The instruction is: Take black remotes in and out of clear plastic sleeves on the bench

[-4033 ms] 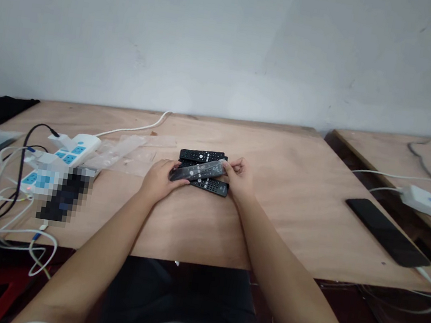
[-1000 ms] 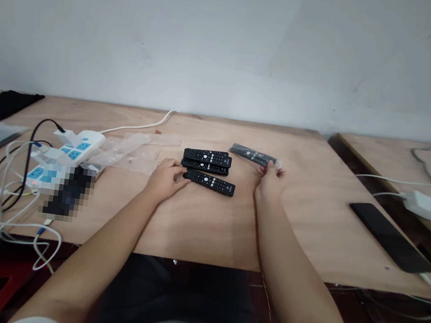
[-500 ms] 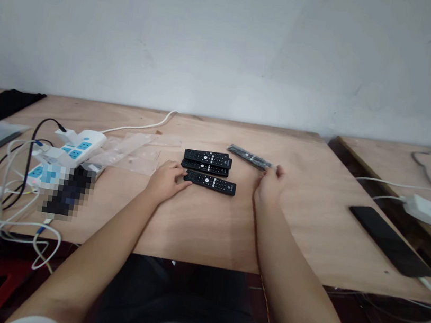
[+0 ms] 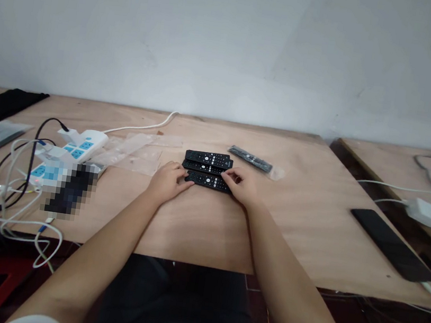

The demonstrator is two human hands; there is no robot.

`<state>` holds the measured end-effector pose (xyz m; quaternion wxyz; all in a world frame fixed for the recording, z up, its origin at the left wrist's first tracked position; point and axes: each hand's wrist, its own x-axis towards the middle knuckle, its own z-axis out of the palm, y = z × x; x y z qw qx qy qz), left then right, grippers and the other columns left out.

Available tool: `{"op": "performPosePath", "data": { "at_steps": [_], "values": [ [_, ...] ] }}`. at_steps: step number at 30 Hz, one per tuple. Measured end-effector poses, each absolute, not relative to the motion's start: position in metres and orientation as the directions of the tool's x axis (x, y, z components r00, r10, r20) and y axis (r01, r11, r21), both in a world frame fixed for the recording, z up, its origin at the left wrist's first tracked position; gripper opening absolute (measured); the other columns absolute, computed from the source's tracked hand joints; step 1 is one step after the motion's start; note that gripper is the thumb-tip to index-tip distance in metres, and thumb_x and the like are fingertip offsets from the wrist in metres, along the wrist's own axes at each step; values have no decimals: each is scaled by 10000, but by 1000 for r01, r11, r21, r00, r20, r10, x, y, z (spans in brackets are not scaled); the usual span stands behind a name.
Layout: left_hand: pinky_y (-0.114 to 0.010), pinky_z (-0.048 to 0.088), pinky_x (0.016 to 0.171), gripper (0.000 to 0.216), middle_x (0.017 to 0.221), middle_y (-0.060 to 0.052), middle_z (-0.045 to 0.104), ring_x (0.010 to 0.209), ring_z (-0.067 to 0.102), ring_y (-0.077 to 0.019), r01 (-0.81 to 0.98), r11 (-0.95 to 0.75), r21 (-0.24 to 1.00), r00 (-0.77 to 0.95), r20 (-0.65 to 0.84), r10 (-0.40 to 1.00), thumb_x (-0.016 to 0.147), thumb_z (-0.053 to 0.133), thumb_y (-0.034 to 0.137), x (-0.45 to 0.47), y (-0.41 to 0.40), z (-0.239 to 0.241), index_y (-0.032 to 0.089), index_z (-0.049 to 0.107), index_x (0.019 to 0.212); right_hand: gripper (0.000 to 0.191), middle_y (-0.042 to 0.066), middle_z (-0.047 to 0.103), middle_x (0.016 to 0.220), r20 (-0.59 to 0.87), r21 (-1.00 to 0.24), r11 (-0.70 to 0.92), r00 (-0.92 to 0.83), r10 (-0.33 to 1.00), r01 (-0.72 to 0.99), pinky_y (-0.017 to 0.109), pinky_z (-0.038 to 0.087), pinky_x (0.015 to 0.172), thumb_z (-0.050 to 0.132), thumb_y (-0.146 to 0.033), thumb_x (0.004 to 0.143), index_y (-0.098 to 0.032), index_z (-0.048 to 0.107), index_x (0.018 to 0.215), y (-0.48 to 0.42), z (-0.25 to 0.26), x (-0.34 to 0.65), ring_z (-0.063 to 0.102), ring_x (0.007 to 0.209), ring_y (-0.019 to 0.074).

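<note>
Several black remote controls lie together mid-table, and the nearest remote control (image 4: 208, 181) is in front of the others. My left hand (image 4: 165, 180) has thumb and fingers closed round its left end. At the opposite end, my right hand (image 4: 242, 185) pinches the same remote, covering its right tip. Behind it, close against it, lie a middle remote (image 4: 203, 167) and a farther remote (image 4: 205, 158), slightly overlapping. Beyond my right hand, a remote in a clear plastic sleeve (image 4: 250, 158) lies at a slant, touched by neither hand.
Clear plastic bags (image 4: 132, 150) lie left of the remotes. Farther left are a white power strip (image 4: 96, 139) with tangled cables and a blurred dark device (image 4: 71, 189). A black phone (image 4: 392, 245) with a cable lies at the right edge. A wall (image 4: 231, 46) stands behind the table.
My right hand has let go of the plastic-sleeved remote and moved left and towards me onto the right end of the nearest remote. My left hand has stayed on its left end.
</note>
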<state>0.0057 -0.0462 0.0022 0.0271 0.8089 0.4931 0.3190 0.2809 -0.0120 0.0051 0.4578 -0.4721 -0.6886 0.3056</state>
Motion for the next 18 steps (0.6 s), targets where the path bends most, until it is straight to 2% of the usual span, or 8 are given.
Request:
{"op": "performPosePath", "data": {
  "at_steps": [7, 18],
  "values": [
    [-436, 538, 865, 243, 911, -61, 695, 931, 625, -258, 794, -495, 353, 298, 483, 823, 875, 728, 460, 7, -46, 3, 218, 716, 893, 207, 28, 677, 851, 358, -825, 414, -210, 910, 384, 381, 536, 789, 809, -462, 761, -277, 783, 850, -11, 1, 283, 611, 772, 190],
    [-415, 525, 876, 242, 927, -62, 695, 947, 622, -251, 804, -470, 365, 282, 462, 841, 882, 718, 453, 6, -45, 1, 213, 720, 913, 201, 42, 711, 870, 324, -802, 387, -213, 922, 455, 391, 555, 778, 769, -444, 808, -259, 765, 885, -11, 2, 284, 653, 798, 206]
  ]
}}
